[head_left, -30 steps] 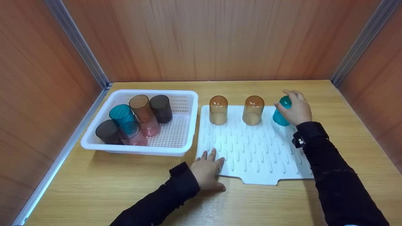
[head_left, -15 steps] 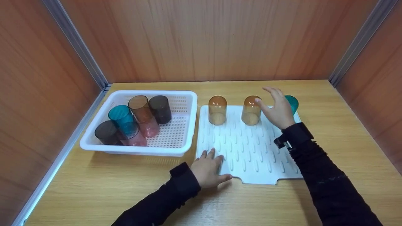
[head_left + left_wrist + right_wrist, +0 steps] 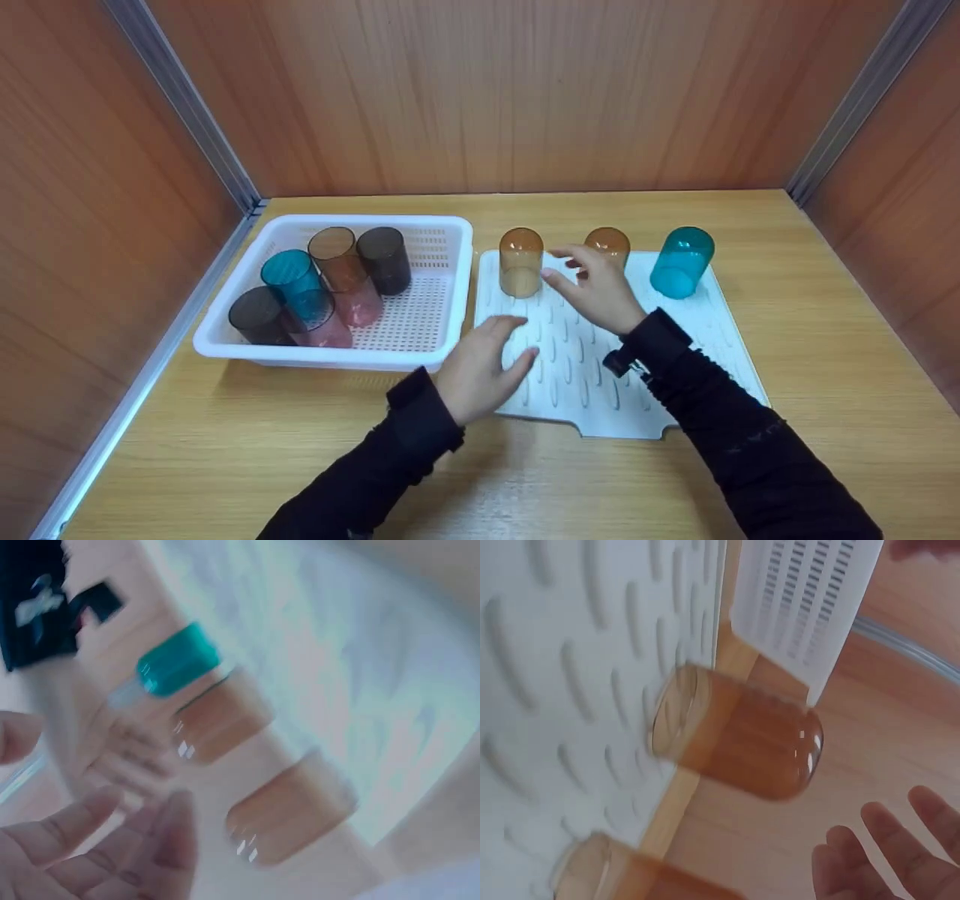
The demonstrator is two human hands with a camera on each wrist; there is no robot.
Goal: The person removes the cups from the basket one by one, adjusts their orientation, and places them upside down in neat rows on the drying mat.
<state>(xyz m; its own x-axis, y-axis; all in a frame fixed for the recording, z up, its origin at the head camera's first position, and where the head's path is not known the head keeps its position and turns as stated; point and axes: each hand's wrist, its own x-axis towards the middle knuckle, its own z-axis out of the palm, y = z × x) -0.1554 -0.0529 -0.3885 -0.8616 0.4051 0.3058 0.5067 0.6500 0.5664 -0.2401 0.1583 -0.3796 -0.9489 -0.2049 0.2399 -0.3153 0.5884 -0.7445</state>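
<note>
Three see-through tumblers stand upside down along the far edge of the white ridged mat [image 3: 637,375]: a left amber tumbler [image 3: 520,262], a second amber tumbler [image 3: 609,240] and a teal tumbler [image 3: 682,262]. My right hand [image 3: 596,289] is over the mat with nothing in its grasp, fingers spread towards the left amber tumbler; it hides the lower part of the second one. In the right wrist view, its fingers [image 3: 892,840] are apart from the glass. My left hand [image 3: 480,367] holds nothing, its fingers apart over the mat's left edge, beside the basket. The left wrist view is blurred.
A white plastic basket [image 3: 337,360] on the left holds several tumblers, among them a teal one [image 3: 289,270], an amber one [image 3: 330,251] and a dark grey one [image 3: 386,262]. Wood-grain walls [image 3: 525,97] enclose the table [image 3: 225,450] at the back and sides.
My right hand has let go of the teal tumbler and moved left past the second amber one. My left hand has come up from the mat's front left corner, slightly further back.
</note>
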